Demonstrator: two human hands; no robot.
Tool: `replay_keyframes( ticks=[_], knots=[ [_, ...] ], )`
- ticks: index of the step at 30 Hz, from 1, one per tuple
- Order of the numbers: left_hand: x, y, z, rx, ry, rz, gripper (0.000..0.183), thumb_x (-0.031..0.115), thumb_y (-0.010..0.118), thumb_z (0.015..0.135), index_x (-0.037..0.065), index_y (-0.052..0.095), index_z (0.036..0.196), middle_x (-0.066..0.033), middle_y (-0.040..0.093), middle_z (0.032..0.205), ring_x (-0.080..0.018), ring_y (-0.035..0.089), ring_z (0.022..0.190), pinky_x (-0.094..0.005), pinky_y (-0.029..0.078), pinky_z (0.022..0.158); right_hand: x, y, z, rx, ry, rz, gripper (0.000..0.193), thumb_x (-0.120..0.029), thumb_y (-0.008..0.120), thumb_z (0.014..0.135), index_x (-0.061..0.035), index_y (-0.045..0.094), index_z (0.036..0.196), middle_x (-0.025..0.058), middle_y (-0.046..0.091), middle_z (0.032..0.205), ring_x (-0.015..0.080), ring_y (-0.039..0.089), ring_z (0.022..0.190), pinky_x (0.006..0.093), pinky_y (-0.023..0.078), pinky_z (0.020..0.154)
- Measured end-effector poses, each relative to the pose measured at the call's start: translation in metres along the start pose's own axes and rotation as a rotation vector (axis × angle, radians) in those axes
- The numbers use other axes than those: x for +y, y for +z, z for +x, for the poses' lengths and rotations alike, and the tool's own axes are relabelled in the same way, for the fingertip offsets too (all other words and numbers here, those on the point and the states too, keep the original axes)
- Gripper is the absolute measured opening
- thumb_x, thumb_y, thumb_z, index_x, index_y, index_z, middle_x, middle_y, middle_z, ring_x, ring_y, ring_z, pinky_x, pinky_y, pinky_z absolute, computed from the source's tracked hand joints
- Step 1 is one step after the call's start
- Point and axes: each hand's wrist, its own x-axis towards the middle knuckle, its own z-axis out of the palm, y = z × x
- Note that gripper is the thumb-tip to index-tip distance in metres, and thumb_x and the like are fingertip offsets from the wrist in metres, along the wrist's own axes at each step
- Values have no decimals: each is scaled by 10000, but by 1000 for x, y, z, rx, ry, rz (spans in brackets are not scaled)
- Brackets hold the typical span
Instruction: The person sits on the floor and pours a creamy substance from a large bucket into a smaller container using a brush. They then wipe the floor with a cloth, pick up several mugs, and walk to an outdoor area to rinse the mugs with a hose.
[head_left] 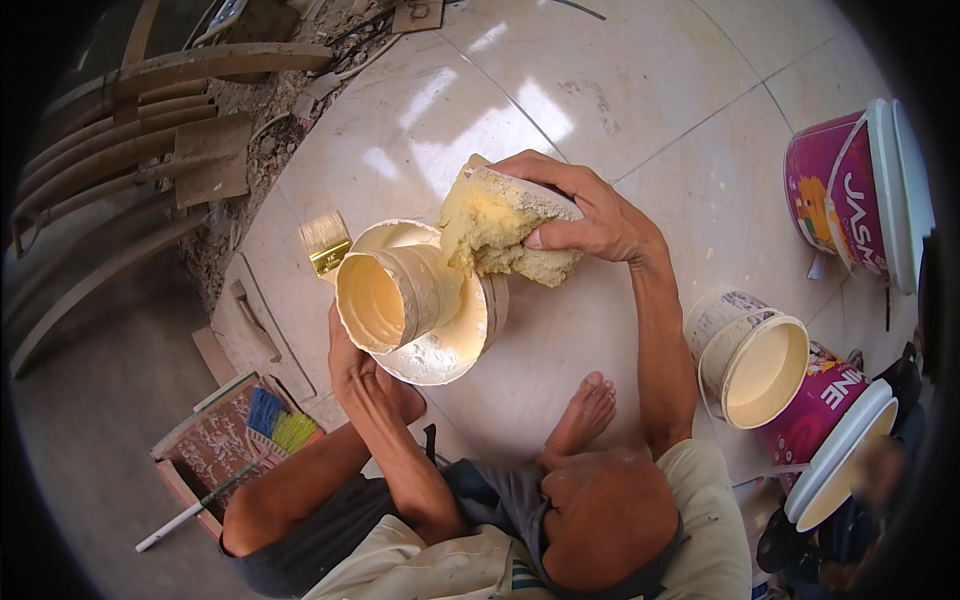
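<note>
My left hand (pixel 352 362) grips a small cream-coated paint pot (pixel 425 285), its fingers mostly hidden behind it. The pot is tipped on its side, its mouth facing left, above a larger paint-smeared white tub (pixel 445 352). Beside the pot's mouth a paintbrush (pixel 325 240) sticks up, bristles upward; its handle is hidden, so I cannot tell whether my left hand holds it too. In my right hand (pixel 590 215) is a ragged chunk of yellow foam sponge (pixel 500 225) with a greyish, crusted side. The sponge lies against or very near the pot's far end.
At the right stand a cream-stained bucket (pixel 730 345), a purple paint bucket (pixel 835 195) and another purple bucket (pixel 815 400). A wooden box (pixel 185 440) and a blue-and-green brush (pixel 280 425) are at lower left. Curved timber pieces (pixel 110 150) lie at upper left, beside the tiled floor (pixel 660 100).
</note>
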Motion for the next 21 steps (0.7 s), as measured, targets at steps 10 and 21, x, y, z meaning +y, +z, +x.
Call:
replay_keyframes(
  ticks=[10, 21],
  knots=[
    [-3, 1, 5, 6, -6, 15, 525, 287, 677, 1019, -10, 546, 1432, -171, 685, 1317, -264, 728, 1108, -382, 652, 878, -10, 16, -56, 71, -137, -91, 776, -103, 797, 643, -112, 655, 1405, 150, 585, 1410, 320, 576, 1295, 386, 428, 1136],
    [-6, -2, 11, 19, -6, 25, 530, 278, 689, 1007, 4, 554, 1440, -170, 689, 1322, -272, 727, 1120, -391, 653, 886, -10, 42, -101, 15, -55, -181, 895, -121, 825, 584, -199, 641, 1457, 192, 518, 1458, 366, 557, 1299, 409, 422, 1141]
  ],
)
